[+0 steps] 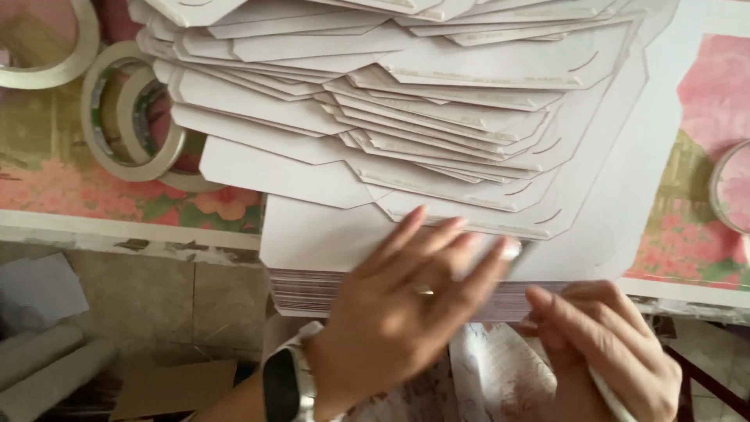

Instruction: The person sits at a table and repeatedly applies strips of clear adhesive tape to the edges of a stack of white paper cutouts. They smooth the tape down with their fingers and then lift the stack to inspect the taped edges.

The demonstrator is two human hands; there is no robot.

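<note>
To do this step well, the top sheet wants sliding off alone — flat pressure from the fingers, no buckling, with the stack (391, 293) beneath kept square at the table (133, 230) edge. The left hand (398, 305) lies spread, palm down, on that sheet, fingers reaching toward the fanned cards (406, 117) just beyond. The right hand (609, 352) is curled at the stack's near right corner, touching its edge — whether it pinches anything, I cannot tell.

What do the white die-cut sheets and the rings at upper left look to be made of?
White die-cut sheets: thin matte card or stiff paper, judging by the crisp cut edges, curved slits and the layered stack edge under the left hand. Rings: likely rolls of pale adhesive tape, thin-walled with a slightly glossy band.
</note>
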